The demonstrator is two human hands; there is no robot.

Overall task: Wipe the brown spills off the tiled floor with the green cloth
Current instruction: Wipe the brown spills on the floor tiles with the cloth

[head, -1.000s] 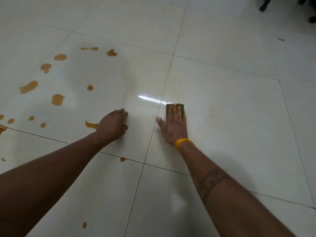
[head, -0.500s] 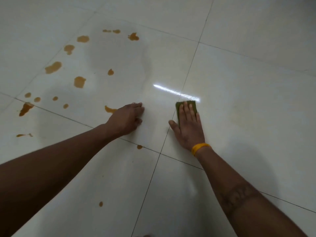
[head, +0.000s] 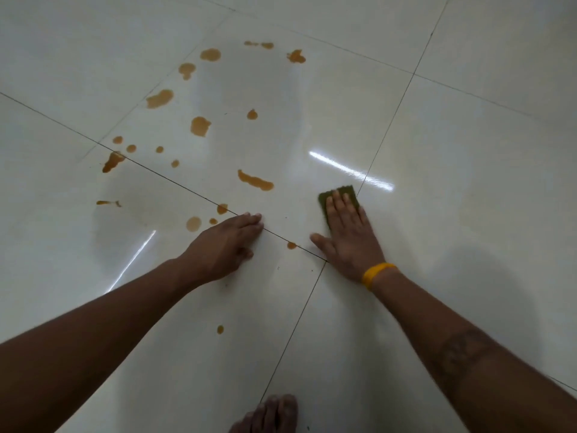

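Observation:
The green cloth (head: pixel 338 193) lies flat on the glossy white tiled floor (head: pixel 468 182), pressed down by my right hand (head: pixel 349 235), whose fingers cover most of it. An orange band circles that wrist. My left hand (head: pixel 224 245) rests flat on the floor to the left, fingers together, holding nothing. Several brown spills dot the tile to the left and beyond: a long streak (head: pixel 256 181) just left of the cloth, a small drop (head: pixel 291 245) between my hands, a round blot (head: pixel 199 125) and more farther off.
Dark grout lines cross the floor, meeting near my right wrist. My bare foot (head: pixel 271 415) shows at the bottom edge. One brown drop (head: pixel 220 329) lies near my left forearm. Light glare streaks the tile right of the cloth.
The view has swung right and down, showing more spills and my foot. My right hand with the cloth has shifted left across the grout line; my left hand has moved back off the streak.

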